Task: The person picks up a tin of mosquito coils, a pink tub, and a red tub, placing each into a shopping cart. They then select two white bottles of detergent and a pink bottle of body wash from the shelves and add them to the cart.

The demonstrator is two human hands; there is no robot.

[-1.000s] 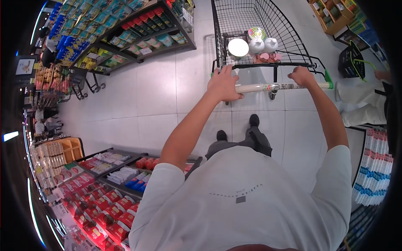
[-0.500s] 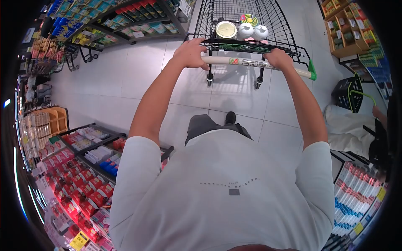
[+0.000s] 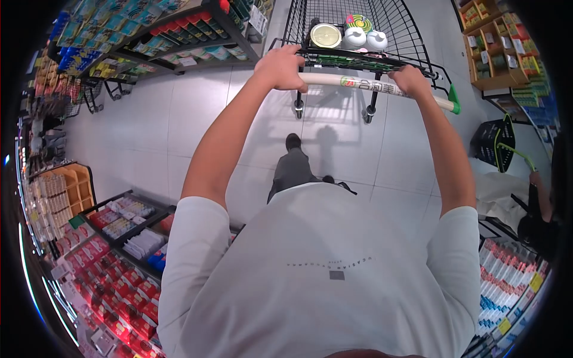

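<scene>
Tiled shop aisle, left hand, right hand clasping cart handle

black wire cart, glossy tile floor

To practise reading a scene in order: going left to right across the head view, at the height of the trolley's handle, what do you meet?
left hand → cart handle → right hand → green end cap → black shopping basket
</scene>
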